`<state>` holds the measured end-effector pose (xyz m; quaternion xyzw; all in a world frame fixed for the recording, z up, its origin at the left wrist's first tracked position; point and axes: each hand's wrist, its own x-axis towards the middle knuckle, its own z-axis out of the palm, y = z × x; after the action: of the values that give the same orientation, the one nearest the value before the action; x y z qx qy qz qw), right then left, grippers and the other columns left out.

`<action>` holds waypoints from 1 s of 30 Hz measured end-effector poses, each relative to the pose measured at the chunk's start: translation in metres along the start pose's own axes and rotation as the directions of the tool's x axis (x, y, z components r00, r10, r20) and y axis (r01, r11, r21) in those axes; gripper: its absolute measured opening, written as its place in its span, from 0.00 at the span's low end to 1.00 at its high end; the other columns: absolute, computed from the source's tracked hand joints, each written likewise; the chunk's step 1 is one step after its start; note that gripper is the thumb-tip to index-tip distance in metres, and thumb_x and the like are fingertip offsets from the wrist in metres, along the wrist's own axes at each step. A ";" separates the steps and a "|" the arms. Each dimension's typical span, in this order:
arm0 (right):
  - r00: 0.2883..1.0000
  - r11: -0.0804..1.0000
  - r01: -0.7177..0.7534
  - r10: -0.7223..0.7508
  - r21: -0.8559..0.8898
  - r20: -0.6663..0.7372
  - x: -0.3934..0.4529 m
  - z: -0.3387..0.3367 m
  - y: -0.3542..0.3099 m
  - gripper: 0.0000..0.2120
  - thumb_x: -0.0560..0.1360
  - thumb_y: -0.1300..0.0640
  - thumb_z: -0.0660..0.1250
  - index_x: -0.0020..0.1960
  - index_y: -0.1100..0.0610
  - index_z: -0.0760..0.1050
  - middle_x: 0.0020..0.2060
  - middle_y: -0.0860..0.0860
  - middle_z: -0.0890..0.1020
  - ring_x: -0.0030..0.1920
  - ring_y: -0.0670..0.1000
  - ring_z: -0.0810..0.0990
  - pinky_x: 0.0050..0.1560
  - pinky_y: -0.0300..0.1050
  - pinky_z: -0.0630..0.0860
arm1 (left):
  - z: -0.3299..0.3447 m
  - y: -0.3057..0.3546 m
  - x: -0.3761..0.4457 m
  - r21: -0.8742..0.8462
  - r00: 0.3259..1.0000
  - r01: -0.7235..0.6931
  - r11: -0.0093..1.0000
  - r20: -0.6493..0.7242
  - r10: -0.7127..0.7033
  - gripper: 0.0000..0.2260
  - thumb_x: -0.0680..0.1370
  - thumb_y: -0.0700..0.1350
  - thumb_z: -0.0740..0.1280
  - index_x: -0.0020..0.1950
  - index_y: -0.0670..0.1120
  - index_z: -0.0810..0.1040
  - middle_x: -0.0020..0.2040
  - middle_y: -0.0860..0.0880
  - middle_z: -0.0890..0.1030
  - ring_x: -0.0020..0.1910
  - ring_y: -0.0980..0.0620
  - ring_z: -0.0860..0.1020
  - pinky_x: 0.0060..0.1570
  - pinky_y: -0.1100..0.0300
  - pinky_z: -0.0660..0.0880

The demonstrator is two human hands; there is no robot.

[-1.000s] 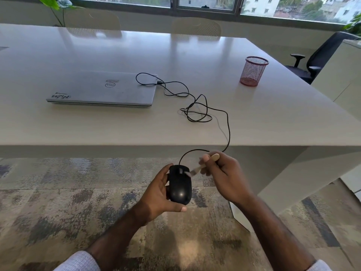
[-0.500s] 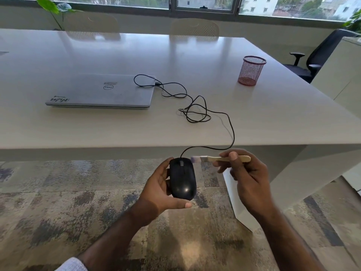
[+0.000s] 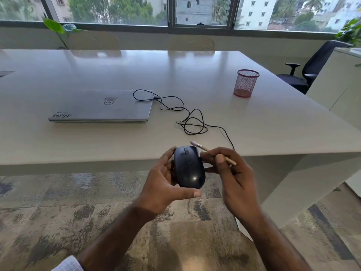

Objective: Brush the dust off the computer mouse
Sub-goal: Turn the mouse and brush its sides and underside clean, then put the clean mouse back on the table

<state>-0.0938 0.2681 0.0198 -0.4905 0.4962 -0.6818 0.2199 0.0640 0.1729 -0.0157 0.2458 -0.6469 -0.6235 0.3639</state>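
A black wired computer mouse (image 3: 189, 169) is held in the air just in front of the table's near edge, top side facing me. My left hand (image 3: 166, 184) grips it from the left and underneath. My right hand (image 3: 232, 178) pinches a small brush (image 3: 207, 150) with a pale wooden handle. Its bristle tip points up and left, just above the mouse's front right corner. The mouse's black cable (image 3: 193, 122) runs over the table in loops to a closed silver laptop (image 3: 101, 106).
A large white table (image 3: 273, 122) fills the middle of the view. A red mesh cup (image 3: 245, 83) stands at its right. Chairs stand behind the table, and a black office chair (image 3: 312, 71) beside a white cabinet at the right. Patterned carpet lies below.
Both hands with the mouse have risen toward the table edge. My right hand moved in close to the mouse, and the brush swung from level to pointing up and left over the mouse's front.
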 end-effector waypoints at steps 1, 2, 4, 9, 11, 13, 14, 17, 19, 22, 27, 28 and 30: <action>1.000 1.000 0.004 -0.004 0.004 -0.008 0.002 0.000 -0.002 0.10 0.82 0.52 0.61 0.56 0.53 0.79 0.53 0.53 0.86 0.58 0.55 0.84 0.52 0.56 0.83 | 0.001 0.004 0.002 0.005 1.000 -0.014 1.000 -0.005 0.014 0.47 0.53 0.38 0.86 0.68 0.58 0.70 0.60 0.57 0.81 0.61 0.55 0.80 0.53 0.62 0.79; 1.000 1.000 0.009 -0.009 0.012 -0.017 0.004 0.000 -0.004 0.10 0.83 0.52 0.61 0.56 0.54 0.79 0.53 0.53 0.86 0.59 0.55 0.84 0.53 0.56 0.83 | 0.002 0.007 0.005 0.009 1.000 -0.027 1.000 -0.013 0.027 0.48 0.53 0.40 0.86 0.68 0.58 0.70 0.60 0.57 0.81 0.61 0.55 0.80 0.54 0.61 0.79; 0.999 0.999 0.018 -0.017 0.040 -0.029 0.009 0.000 -0.009 0.09 0.83 0.55 0.61 0.56 0.56 0.79 0.53 0.54 0.86 0.59 0.55 0.84 0.52 0.53 0.84 | 0.003 0.013 0.011 0.019 0.998 -0.057 0.998 -0.018 0.057 0.48 0.53 0.42 0.86 0.69 0.56 0.69 0.60 0.57 0.81 0.62 0.54 0.79 0.54 0.60 0.79; 0.998 0.994 0.038 -0.033 0.102 -0.051 0.025 -0.002 -0.018 0.09 0.83 0.59 0.59 0.56 0.60 0.77 0.53 0.58 0.85 0.59 0.56 0.84 0.52 0.48 0.83 | 0.005 0.030 0.033 0.079 0.991 -0.132 0.988 -0.002 0.132 0.47 0.54 0.47 0.87 0.69 0.62 0.70 0.61 0.57 0.81 0.61 0.53 0.80 0.54 0.55 0.80; 0.997 0.993 0.034 -0.026 0.114 -0.066 0.033 -0.003 -0.018 0.09 0.83 0.60 0.59 0.55 0.61 0.77 0.54 0.61 0.84 0.59 0.57 0.84 0.51 0.49 0.83 | 0.005 0.035 0.044 0.115 0.986 -0.165 0.979 0.015 0.165 0.44 0.54 0.48 0.87 0.64 0.68 0.72 0.60 0.58 0.81 0.60 0.54 0.80 0.52 0.59 0.80; 0.997 0.994 0.015 -0.007 0.109 -0.077 0.043 -0.005 -0.016 0.09 0.83 0.61 0.58 0.55 0.61 0.77 0.53 0.62 0.84 0.58 0.58 0.84 0.52 0.49 0.83 | 0.005 0.040 0.056 0.172 0.985 -0.173 0.970 0.023 0.171 0.42 0.54 0.50 0.87 0.61 0.72 0.71 0.59 0.61 0.80 0.59 0.56 0.80 0.50 0.62 0.80; 0.997 0.995 0.002 0.006 0.100 -0.081 0.049 -0.006 -0.014 0.09 0.83 0.62 0.58 0.55 0.61 0.77 0.53 0.62 0.84 0.57 0.58 0.84 0.52 0.49 0.83 | 0.004 0.042 0.062 0.208 0.985 -0.172 0.963 0.023 0.171 0.41 0.54 0.53 0.86 0.60 0.74 0.71 0.59 0.64 0.80 0.58 0.58 0.80 0.49 0.64 0.79; 0.994 0.997 -0.044 0.050 0.068 -0.098 0.065 -0.009 -0.008 0.08 0.84 0.63 0.59 0.54 0.60 0.78 0.51 0.61 0.85 0.55 0.58 0.85 0.49 0.49 0.84 | 0.004 0.042 0.078 0.351 0.990 -0.137 0.926 0.007 0.143 0.41 0.52 0.63 0.83 0.61 0.73 0.69 0.56 0.64 0.80 0.55 0.59 0.81 0.46 0.68 0.79; 0.993 0.996 -0.075 0.078 0.043 -0.093 0.073 -0.012 -0.002 0.08 0.84 0.62 0.60 0.53 0.58 0.78 0.52 0.60 0.84 0.54 0.57 0.85 0.49 0.50 0.84 | 0.004 0.039 0.086 0.482 0.993 -0.098 0.871 -0.016 0.120 0.46 0.51 0.70 0.79 0.67 0.64 0.69 0.59 0.60 0.78 0.55 0.56 0.80 0.48 0.66 0.79; 0.990 0.993 -0.116 0.115 -0.013 -0.081 0.083 -0.014 0.008 0.08 0.84 0.61 0.60 0.53 0.58 0.78 0.52 0.58 0.84 0.55 0.56 0.85 0.49 0.50 0.84 | 0.003 0.033 0.096 0.655 0.992 -0.046 0.754 -0.057 0.110 0.57 0.50 0.75 0.74 0.74 0.51 0.67 0.64 0.55 0.72 0.59 0.55 0.73 0.58 0.58 0.77; 0.984 0.985 -0.163 0.159 -0.058 -0.074 0.098 -0.016 0.021 0.08 0.84 0.61 0.61 0.52 0.55 0.79 0.50 0.54 0.85 0.55 0.56 0.84 0.51 0.53 0.84 | 0.001 0.024 0.114 0.815 0.992 0.030 0.579 -0.093 0.080 0.57 0.50 0.81 0.66 0.74 0.53 0.68 0.64 0.53 0.69 0.62 0.55 0.64 0.62 0.55 0.68; 0.984 0.983 -0.171 0.166 -0.070 -0.069 0.101 -0.016 0.023 0.09 0.84 0.61 0.61 0.52 0.54 0.79 0.50 0.54 0.85 0.54 0.56 0.84 0.52 0.56 0.84 | 0.001 0.022 0.117 0.828 0.993 0.046 0.558 -0.099 0.065 0.57 0.50 0.81 0.65 0.74 0.53 0.67 0.64 0.53 0.68 0.61 0.55 0.63 0.62 0.55 0.67; 0.982 0.978 -0.186 0.181 -0.093 -0.063 0.106 -0.017 0.028 0.09 0.84 0.61 0.61 0.51 0.53 0.79 0.50 0.54 0.85 0.54 0.56 0.84 0.55 0.61 0.82 | 0.000 0.019 0.123 0.853 0.993 0.068 0.518 -0.106 0.044 0.58 0.50 0.82 0.64 0.74 0.53 0.67 0.64 0.53 0.68 0.62 0.54 0.63 0.62 0.55 0.66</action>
<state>-0.1586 0.1806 0.0419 -0.4344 0.5781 -0.6462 0.2438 -0.0093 0.0800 0.0234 0.4324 -0.8459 -0.2127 0.2283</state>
